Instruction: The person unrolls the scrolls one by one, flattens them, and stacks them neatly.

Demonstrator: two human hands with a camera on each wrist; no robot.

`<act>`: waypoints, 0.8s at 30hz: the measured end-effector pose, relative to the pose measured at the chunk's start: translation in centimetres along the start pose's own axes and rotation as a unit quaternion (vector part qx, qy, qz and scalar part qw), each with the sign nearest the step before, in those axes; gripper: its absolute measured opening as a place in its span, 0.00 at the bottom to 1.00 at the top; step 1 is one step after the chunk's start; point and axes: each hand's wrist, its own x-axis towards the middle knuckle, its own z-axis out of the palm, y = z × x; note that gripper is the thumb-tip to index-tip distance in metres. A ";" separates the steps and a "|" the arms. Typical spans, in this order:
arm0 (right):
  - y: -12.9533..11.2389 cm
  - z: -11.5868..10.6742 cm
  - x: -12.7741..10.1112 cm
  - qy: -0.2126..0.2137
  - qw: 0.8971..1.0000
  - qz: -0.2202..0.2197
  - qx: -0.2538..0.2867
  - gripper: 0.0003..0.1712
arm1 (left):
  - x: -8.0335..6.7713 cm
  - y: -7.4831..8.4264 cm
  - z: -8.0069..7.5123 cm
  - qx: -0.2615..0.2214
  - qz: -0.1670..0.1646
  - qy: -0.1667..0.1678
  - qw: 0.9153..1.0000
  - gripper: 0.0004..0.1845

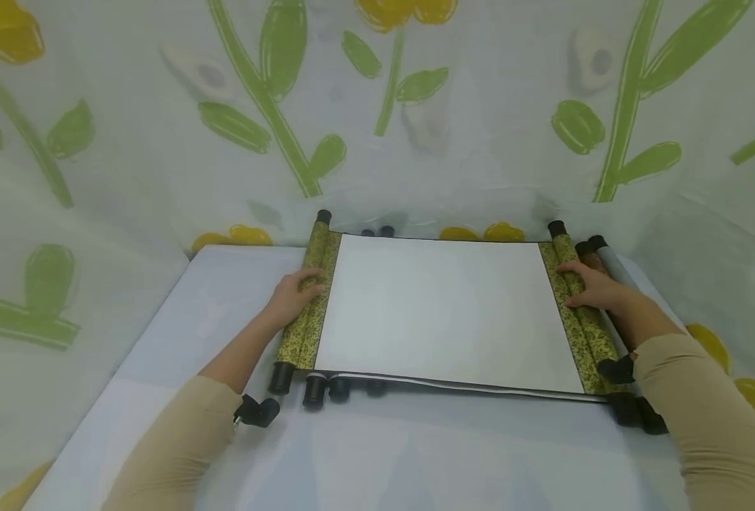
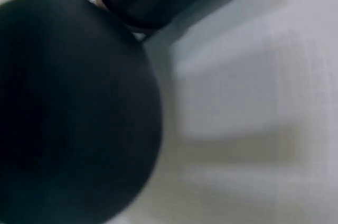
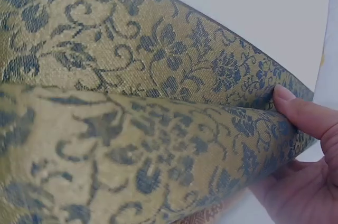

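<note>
A hanging scroll (image 1: 441, 312) lies spread across the table, its white middle blank and both ends rolled in gold brocade with a dark floral pattern. My left hand (image 1: 290, 297) grips the left roll (image 1: 294, 333), fingers and thumb curled over it. Around the right roll (image 1: 564, 248) my right hand (image 1: 599, 289) is wrapped. In the right wrist view, the thumb (image 3: 303, 112) presses the brocade (image 3: 158, 150) while the other fingers pass below the roll. Only black rod ends show in the left wrist view, a large round knob (image 2: 74, 113) among them; the left hand is hidden there.
Black ends of other scrolls (image 1: 314, 392) stick out under the scroll's front edge. A brown roll (image 1: 591, 257) and a grey roll (image 1: 614, 262) lie just right of it. Floral sheeting (image 1: 454, 170) hangs behind the pale table (image 1: 416, 454).
</note>
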 end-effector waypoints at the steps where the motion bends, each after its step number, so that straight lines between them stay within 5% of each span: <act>1: 0.0 0.0 0.0 -0.001 1.000 0.003 -0.004 0.44 | 0.0 -0.1 0.0 0.000 -0.003 -0.001 1.000 0.25; 11: -0.7 1.1 -0.1 -0.004 0.998 -0.014 -0.061 0.42 | 0.0 -1.8 0.6 0.027 -0.013 -0.016 0.999 0.26; 24: -1.0 3.0 0.8 0.030 0.983 0.031 -0.177 0.35 | -1.0 -2.8 1.2 0.087 -0.001 -0.003 0.996 0.28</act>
